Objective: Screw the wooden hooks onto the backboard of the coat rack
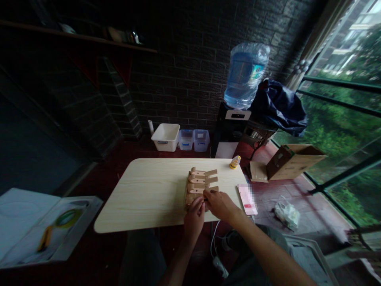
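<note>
A brown block-like piece (190, 201) lies near the front edge of the pale table (149, 190), with several light wooden strips (198, 181) across it, their right ends angled upward. My left hand (195, 213) is closed at the block's near end, fingertips pinched together. Against it, my right hand (218, 202) has its fingers closed at the same spot. Whatever lies between the fingertips is too small and too covered to make out.
A small yellow-capped bottle (235, 162) stands at the table's back right corner. A pink phone-like item (247, 199) lies at the right edge. Beyond are plastic bins (166, 137), a water dispenser (230, 131) and a cardboard box (290, 163). An open white case (56, 230) sits left.
</note>
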The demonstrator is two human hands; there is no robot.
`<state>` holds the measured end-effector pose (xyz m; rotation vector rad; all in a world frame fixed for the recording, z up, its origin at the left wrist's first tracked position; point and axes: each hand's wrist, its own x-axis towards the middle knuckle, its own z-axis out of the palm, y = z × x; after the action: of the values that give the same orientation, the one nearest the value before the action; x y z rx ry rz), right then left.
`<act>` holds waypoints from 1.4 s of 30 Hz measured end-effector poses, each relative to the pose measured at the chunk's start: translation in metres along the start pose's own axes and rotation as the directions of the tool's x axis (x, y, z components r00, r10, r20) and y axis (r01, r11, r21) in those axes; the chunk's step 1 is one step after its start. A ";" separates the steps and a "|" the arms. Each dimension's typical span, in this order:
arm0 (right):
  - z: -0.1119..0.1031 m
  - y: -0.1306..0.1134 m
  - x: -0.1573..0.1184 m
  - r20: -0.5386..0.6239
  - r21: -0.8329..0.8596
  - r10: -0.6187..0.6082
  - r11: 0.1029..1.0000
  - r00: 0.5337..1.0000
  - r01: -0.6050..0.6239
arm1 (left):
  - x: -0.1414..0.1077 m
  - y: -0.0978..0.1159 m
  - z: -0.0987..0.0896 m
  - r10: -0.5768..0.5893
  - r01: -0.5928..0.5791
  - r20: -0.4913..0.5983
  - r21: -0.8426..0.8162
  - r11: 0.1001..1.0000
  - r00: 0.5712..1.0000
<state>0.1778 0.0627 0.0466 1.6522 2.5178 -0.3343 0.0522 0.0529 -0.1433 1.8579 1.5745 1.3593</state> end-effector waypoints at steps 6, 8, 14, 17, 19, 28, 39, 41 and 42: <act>0.000 0.007 0.002 0.016 0.013 -0.012 1.000 1.000 0.012 | 0.001 0.005 -0.001 -0.003 0.003 -0.005 -0.012 1.000 1.000; -0.001 0.005 0.003 0.017 -0.008 -0.029 1.000 0.999 0.029 | 0.001 0.005 -0.001 -0.009 0.009 -0.024 -0.011 1.000 1.000; -0.002 0.006 0.008 0.008 -0.051 -0.046 0.998 0.999 0.046 | 0.001 -0.001 0.000 0.039 -0.039 -0.022 -0.016 0.999 0.999; 0.000 0.008 0.009 -0.004 -0.058 -0.052 0.997 0.999 0.052 | 0.001 -0.005 0.000 0.053 -0.054 -0.024 -0.008 0.999 0.998; 0.002 0.009 0.010 -0.003 -0.052 -0.052 0.997 0.999 0.052 | 0.001 -0.005 0.001 0.049 -0.049 -0.024 -0.006 0.999 0.999; 0.000 0.003 0.012 0.027 -0.071 0.000 0.997 1.000 0.002 | 0.001 0.003 -0.006 0.026 -0.024 0.020 -0.055 0.998 0.999; -0.005 -0.004 0.021 0.030 -0.145 0.040 0.989 0.999 -0.035 | 0.003 -0.002 -0.003 0.028 -0.028 -0.002 -0.002 1.000 1.000; -0.008 -0.006 0.020 0.025 -0.155 0.041 0.987 0.999 -0.037 | 0.003 -0.004 -0.001 0.027 -0.027 -0.017 0.003 1.000 0.999; -0.010 -0.007 0.019 0.018 -0.157 0.033 0.987 0.999 -0.030 | 0.002 -0.005 0.000 0.031 -0.031 -0.025 0.002 1.000 0.999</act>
<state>0.1641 0.0797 0.0530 1.6181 2.4311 -0.1447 0.0495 0.0568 -0.1464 1.8809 1.5657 1.4005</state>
